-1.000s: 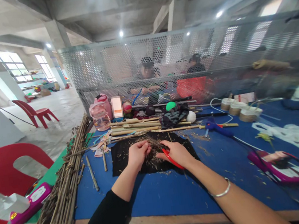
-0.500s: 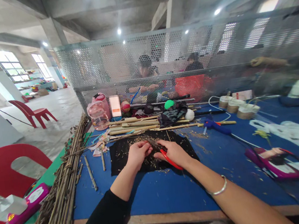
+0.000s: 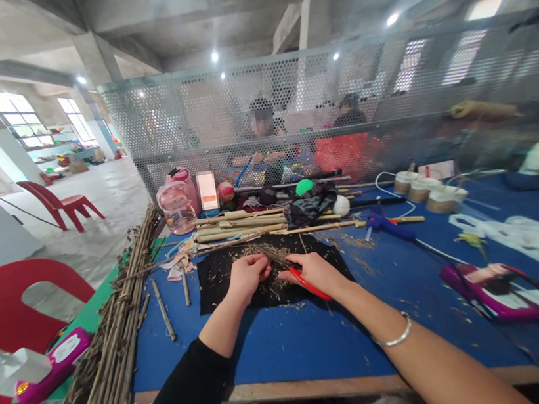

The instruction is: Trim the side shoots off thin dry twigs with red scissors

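Note:
Over a black cloth (image 3: 218, 281) strewn with dry plant trimmings, my left hand (image 3: 246, 276) is closed in a pinch on a thin dry twig (image 3: 267, 251). My right hand (image 3: 314, 271) is wrapped round red-handled scissors (image 3: 307, 284), whose dark blades point up-left toward the twig between both hands. A silver bangle (image 3: 395, 339) sits on my right wrist. The cloth lies on a blue table (image 3: 293, 344).
A long bundle of sticks (image 3: 114, 342) runs along the table's left edge. Bamboo rods (image 3: 243, 226), a pink water jug (image 3: 178, 204), a blue glue gun (image 3: 386, 226), tape rolls (image 3: 441, 200) and white cloth (image 3: 532, 237) lie behind. Two people sit beyond a mesh screen (image 3: 335, 100). Red chairs (image 3: 8, 296) stand left.
Both hands have stayed over the cloth, shifting slightly up and away. The scissors remain in my right hand and the twig in my left.

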